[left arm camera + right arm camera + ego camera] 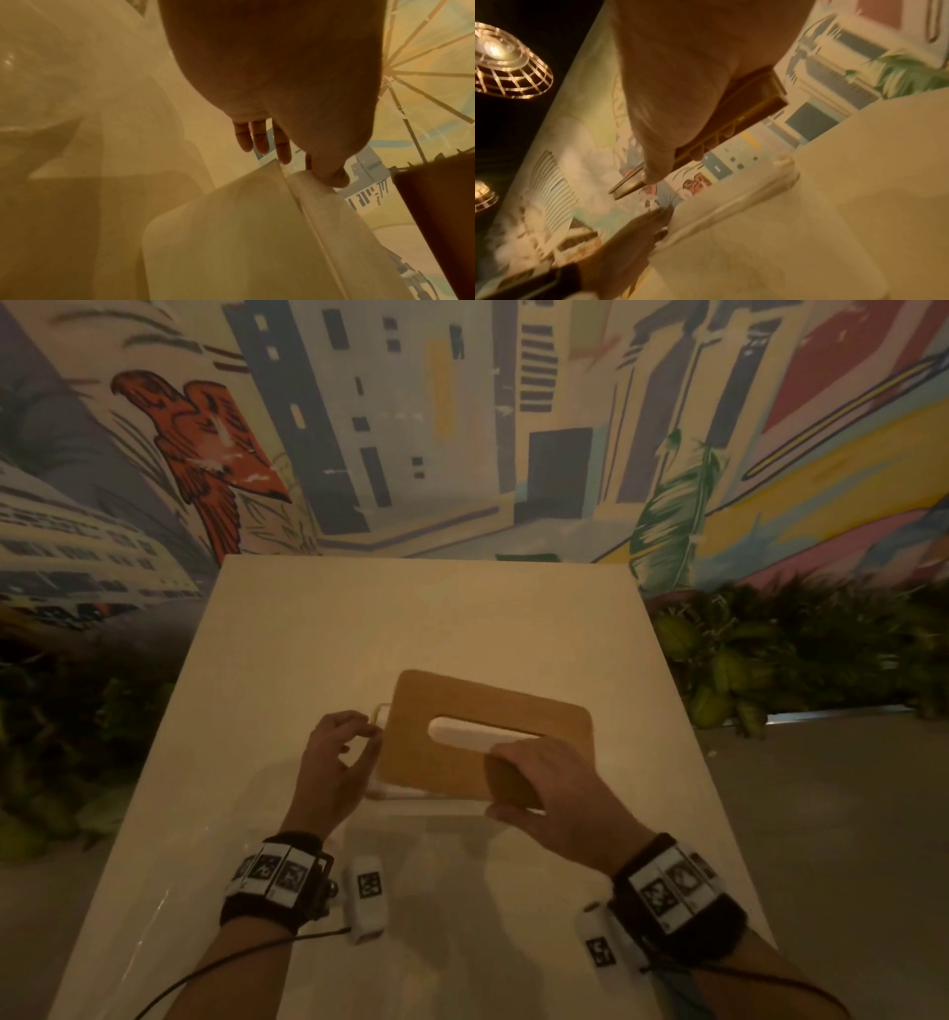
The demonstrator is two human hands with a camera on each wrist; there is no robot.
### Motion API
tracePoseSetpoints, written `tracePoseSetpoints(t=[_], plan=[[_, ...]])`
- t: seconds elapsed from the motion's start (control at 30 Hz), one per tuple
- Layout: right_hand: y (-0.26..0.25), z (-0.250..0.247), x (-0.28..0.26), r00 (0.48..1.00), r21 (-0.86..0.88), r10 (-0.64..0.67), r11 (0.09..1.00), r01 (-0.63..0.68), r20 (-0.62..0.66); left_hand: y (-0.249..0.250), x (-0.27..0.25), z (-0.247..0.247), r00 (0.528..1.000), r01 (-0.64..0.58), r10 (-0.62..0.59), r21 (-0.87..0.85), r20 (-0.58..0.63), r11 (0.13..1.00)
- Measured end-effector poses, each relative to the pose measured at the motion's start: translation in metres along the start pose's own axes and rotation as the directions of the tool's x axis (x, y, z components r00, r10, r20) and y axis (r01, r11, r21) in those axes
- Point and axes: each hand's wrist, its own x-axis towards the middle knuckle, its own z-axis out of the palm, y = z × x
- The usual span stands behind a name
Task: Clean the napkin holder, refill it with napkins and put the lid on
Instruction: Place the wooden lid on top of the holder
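Note:
A wooden lid (462,711) with an oval slot hovers, slightly askew, over the clear napkin holder (411,796) on the white table. White napkins (477,731) show through the slot. My right hand (495,783) grips the lid's near edge, thumb on one face and fingers on the other, as the right wrist view shows for the lid (754,97) and hand (677,162). My left hand (371,730) holds the holder's left rim. In the left wrist view the thumb rests on the holder (231,233) rim, with the hand (308,168) at its corner.
The table (308,634) ends at a painted mural wall behind. Leafy plants (770,660) line both sides below the table edges. Wicker lamps (508,60) hang overhead. Cables trail from my wrist bands near the table's front.

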Motion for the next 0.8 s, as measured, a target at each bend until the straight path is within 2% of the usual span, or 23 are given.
tracePoseSetpoints(t=[0.07, 0.13, 0.23, 0.57, 0.63, 0.73, 0.8], plan=[[-0.001, 0.016, 0.007, 0.996, -0.075, -0.087, 0.993, 0.088, 0.012, 0.001, 0.000, 0.001, 1.000, 0.003, -0.002, -0.039, 0.016, 0.999], [0.000, 0.027, 0.012, 0.993, -0.096, -0.118, 0.988, 0.119, 0.019, 0.004, 0.001, 0.000, 0.999, 0.028, -0.025, -0.096, 0.033, 0.995], [0.006, 0.037, 0.015, 0.993, -0.069, -0.115, 0.991, 0.117, 0.025, 0.001, 0.004, -0.001, 0.998, 0.060, -0.054, -0.146, 0.041, 0.988], [0.022, 0.048, 0.020, 0.994, -0.047, -0.105, 0.993, 0.107, 0.043, -0.017, 0.006, -0.002, 0.997, 0.027, -0.022, -0.069, 0.074, 0.997], [0.021, 0.049, 0.022, 0.993, -0.036, -0.112, 0.993, 0.114, 0.048, -0.014, 0.006, -0.008, 0.999, 0.020, -0.017, -0.076, 0.043, 0.997], [0.022, 0.049, 0.024, 0.991, -0.042, -0.120, 0.992, 0.123, 0.055, -0.008, 0.007, -0.022, 0.995, 0.094, -0.095, -0.130, -0.006, 0.987], [0.023, 0.051, 0.024, 0.991, -0.056, -0.124, 0.990, 0.127, 0.060, -0.003, 0.009, -0.032, 0.995, 0.094, -0.097, -0.135, -0.014, 0.986]])
